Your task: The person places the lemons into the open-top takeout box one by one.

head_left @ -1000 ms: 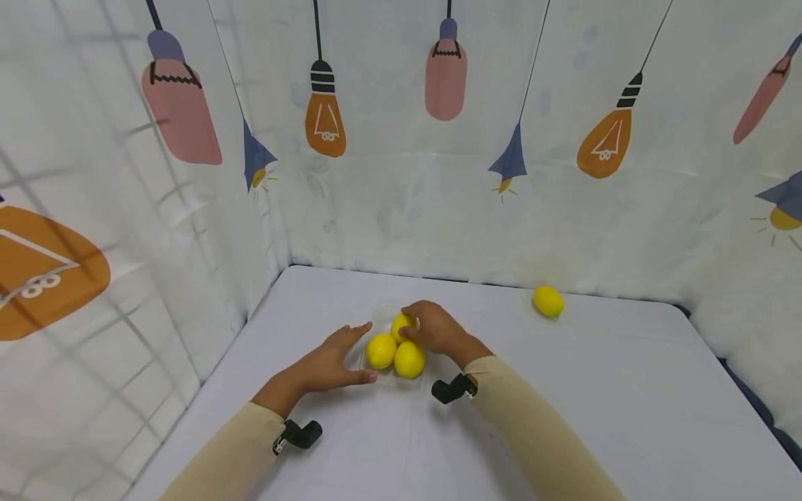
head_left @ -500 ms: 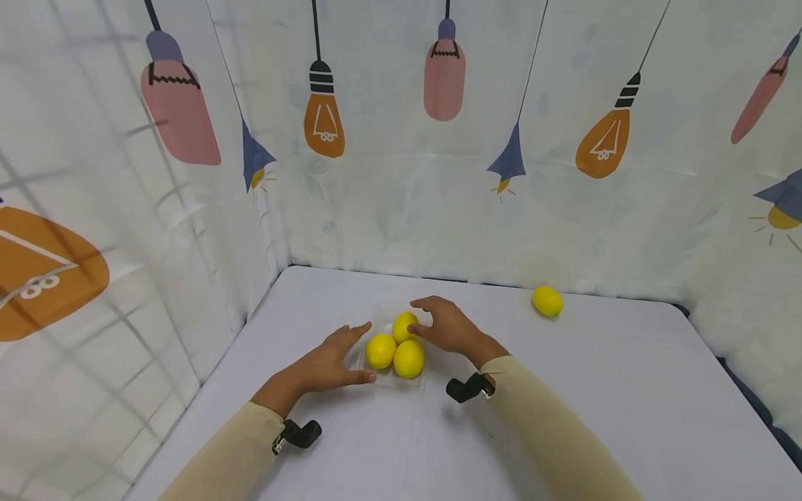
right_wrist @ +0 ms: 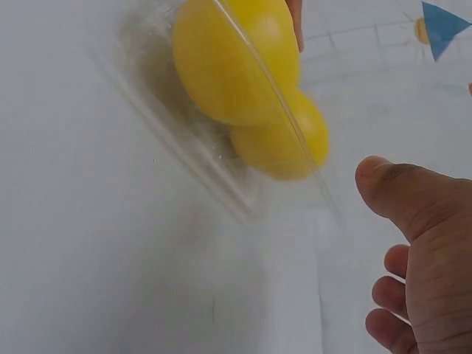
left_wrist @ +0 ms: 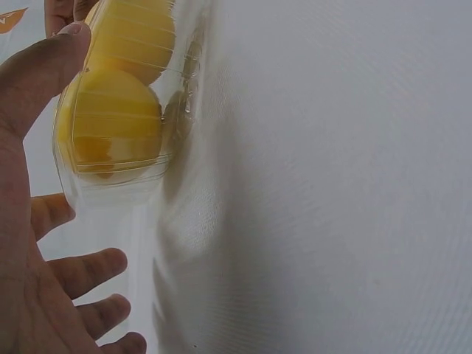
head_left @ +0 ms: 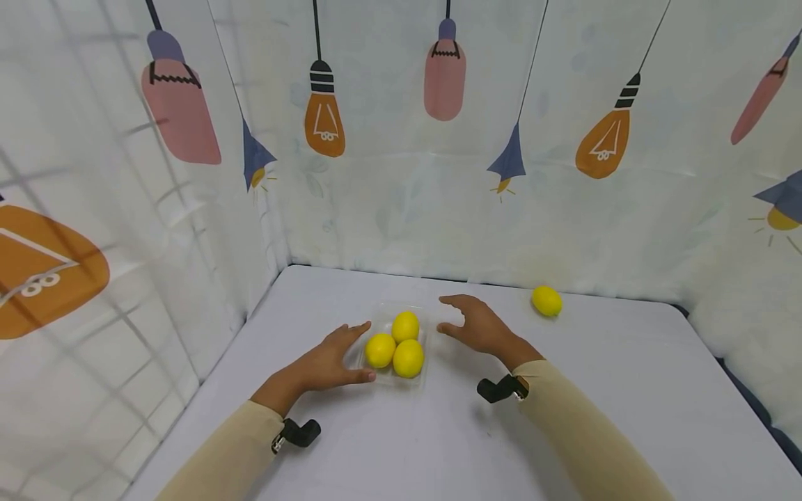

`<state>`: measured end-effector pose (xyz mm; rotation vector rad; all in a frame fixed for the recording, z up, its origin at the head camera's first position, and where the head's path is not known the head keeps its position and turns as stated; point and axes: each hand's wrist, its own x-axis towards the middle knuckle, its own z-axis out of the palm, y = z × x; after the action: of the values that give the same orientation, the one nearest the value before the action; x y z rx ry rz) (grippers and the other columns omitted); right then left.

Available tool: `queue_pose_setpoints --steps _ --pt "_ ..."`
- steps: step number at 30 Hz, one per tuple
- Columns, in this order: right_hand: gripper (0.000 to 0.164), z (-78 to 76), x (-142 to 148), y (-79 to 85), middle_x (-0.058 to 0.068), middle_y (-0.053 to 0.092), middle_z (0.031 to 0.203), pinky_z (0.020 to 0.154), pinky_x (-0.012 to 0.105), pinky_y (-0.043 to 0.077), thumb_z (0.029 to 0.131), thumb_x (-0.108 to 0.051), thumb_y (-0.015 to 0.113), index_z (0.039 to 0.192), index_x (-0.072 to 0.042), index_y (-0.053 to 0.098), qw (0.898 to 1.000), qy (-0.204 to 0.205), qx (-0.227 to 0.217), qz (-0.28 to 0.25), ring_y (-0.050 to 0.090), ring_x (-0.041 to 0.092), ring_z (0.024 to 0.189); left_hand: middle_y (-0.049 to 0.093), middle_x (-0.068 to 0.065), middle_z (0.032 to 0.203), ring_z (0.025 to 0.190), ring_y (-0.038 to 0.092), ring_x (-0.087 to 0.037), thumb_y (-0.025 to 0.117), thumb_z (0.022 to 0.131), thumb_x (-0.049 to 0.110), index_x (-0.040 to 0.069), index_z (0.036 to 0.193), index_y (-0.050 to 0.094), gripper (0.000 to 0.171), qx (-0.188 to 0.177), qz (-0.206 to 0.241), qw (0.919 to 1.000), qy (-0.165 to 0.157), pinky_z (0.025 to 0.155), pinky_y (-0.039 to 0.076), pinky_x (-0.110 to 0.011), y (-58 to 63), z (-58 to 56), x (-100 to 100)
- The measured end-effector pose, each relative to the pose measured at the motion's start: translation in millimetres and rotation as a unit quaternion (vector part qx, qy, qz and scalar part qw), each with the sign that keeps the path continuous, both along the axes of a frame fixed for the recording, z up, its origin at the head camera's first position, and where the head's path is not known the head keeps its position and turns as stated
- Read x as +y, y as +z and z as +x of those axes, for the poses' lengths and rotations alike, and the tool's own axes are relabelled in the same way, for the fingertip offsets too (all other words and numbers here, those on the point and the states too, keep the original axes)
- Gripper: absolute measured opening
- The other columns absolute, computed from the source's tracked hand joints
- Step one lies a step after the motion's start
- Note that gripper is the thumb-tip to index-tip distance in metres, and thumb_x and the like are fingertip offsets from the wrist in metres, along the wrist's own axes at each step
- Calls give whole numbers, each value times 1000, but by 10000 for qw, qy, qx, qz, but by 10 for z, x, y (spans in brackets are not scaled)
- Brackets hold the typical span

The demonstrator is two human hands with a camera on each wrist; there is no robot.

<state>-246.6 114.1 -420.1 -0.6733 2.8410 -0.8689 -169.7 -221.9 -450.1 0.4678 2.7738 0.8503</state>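
A clear plastic container [head_left: 423, 381] stands on the table with three yellow lemons in it: a back lemon [head_left: 405, 326], a left lemon [head_left: 380, 351] and a front lemon [head_left: 409, 359]. My left hand [head_left: 322, 363] rests at its left side, thumb and forefinger spread along the wall. In the left wrist view the thumb [left_wrist: 44, 74] lies against the clear wall, the other fingers loose. To the right of the container, my right hand [head_left: 479, 325] hangs apart from it, holding nothing, its thumb [right_wrist: 402, 188] and fingers loosely bent.
Another lemon [head_left: 547, 300] lies near the back edge of the white-covered table [head_left: 595, 390], right of my right hand. Behind and to the left hangs a white curtain [head_left: 388, 195] printed with lamps.
My right hand has let go of the back lemon, which now sits in the container, and has moved off to the right. The left hand has stayed in place.
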Motion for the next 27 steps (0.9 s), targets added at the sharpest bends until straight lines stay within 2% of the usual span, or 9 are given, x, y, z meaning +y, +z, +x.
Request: queue_pose_setpoints --steps 9,15,23,27 --pt "67 -70 350 -30 8 49 153 114 57 35 93 -40 77 151 -17 52 9996 -229 151 105 42 34 142 30 -6 166 155 11 -38 78 80 65 24 164 28 106 23 -57 10000 35 118 18 -66 -6 2 -4" --pt "69 -100 578 -7 13 50 152 114 58 34 93 -38 77 151 -10 51 9992 -219 325 43 42 37 141 30 -6 166 155 12 -36 79 80 65 26 164 28 106 -9 -65 10000 70 118 19 -65 5 12 -3" --pt "70 -146 848 6 16 46 155 115 59 32 94 -34 76 152 -8 48 9985 -468 271 124 38 40 143 30 -5 166 155 11 -35 79 79 66 27 164 28 106 -38 -125 9999 91 118 19 -65 11 8 0" --pt "71 -173 976 -3 19 45 154 115 60 31 95 -32 76 153 -5 46 9981 -523 274 176 37 41 143 30 -6 166 155 12 -37 78 80 65 24 164 28 106 -1 -108 9999 45 118 20 -66 12 11 -1"
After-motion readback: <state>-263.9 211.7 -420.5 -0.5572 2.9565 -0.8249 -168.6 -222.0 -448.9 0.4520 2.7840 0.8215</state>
